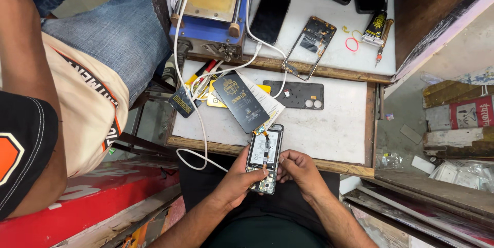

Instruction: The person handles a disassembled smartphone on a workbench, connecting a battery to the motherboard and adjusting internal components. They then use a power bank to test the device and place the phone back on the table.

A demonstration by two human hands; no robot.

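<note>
From the head camera, the person holds an opened phone (264,158), its back cover off and its battery and circuit boards bare, just over the near edge of a white-topped wooden tray (334,124) and above the lap. The left hand (237,180) wraps the phone's left edge, with the thumb laid across the lower part of the exposed inside; the right hand (300,170) closes on the right edge, its fingertips at the rim, so both hands are clamped on the one device and sit close together. A dark replacement screen (241,100) lies tilted on the tray, its lower corner touching the phone's top end, where an orange flex ribbon shows. Beyond it lies a black back cover (294,95) with round camera holes, and a white cable (191,73) trails over the tray's left side. On the upper shelf rest a bare phone frame (312,42) and a black phone (269,16). The opened phone looks light and stiff, but fragile: the ribbon and boards would bear no pressing or tugging. The safest hold seems to be the rigid side rails, as now, with fingers off the connectors. A second person sits at the left, apart from the work.
</note>
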